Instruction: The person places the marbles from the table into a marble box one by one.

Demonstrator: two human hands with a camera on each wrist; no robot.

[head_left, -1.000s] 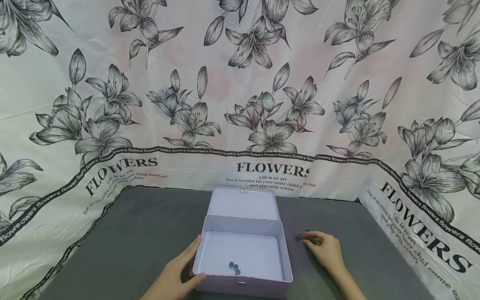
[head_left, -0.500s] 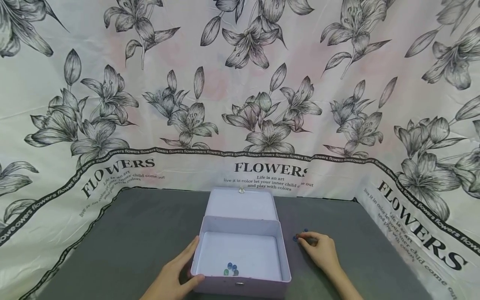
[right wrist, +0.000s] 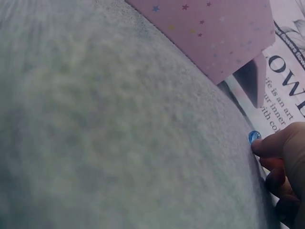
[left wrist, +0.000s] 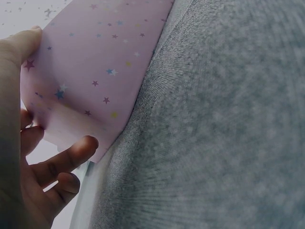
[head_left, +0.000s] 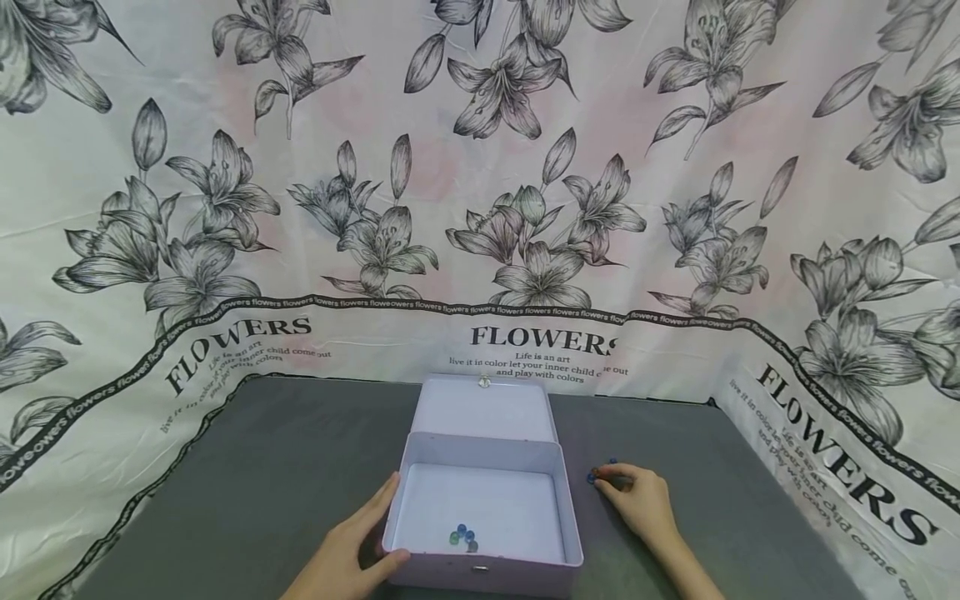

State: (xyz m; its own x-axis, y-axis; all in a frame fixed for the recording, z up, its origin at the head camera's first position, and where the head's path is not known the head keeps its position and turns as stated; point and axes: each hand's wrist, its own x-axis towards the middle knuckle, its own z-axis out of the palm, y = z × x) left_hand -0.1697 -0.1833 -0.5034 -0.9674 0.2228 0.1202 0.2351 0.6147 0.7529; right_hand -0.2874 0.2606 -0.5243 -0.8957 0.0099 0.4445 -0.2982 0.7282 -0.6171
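A pale lilac metal box (head_left: 480,577), printed outside with small stars, stands with its lid (head_left: 483,408) folded back. My left hand (head_left: 347,542) grips its front left corner, thumb at the front and fingers along the side wall; some fingers (left wrist: 64,162) stick out in the left wrist view. Several glass marbles (head_left: 462,531), blue, green and greyish, lie inside near the front wall. Right of the box, my right hand (head_left: 637,500) pinches at a blue marble (right wrist: 254,137) with thumb and forefinger; the fingertips partly hide it. Another blue marble (head_left: 612,461) lies just behind those fingertips.
A dark grey cloth (head_left: 300,450) covers the table. Behind and at both sides hangs a white curtain (head_left: 390,342) with lily prints and lettering, close to the table's back edge. The box's side walls rise between my two hands.
A green marble has appeared in the box beside the others, and fewer marbles show near my right fingertips. The right hand has shifted slightly left; the left hand keeps its grip.
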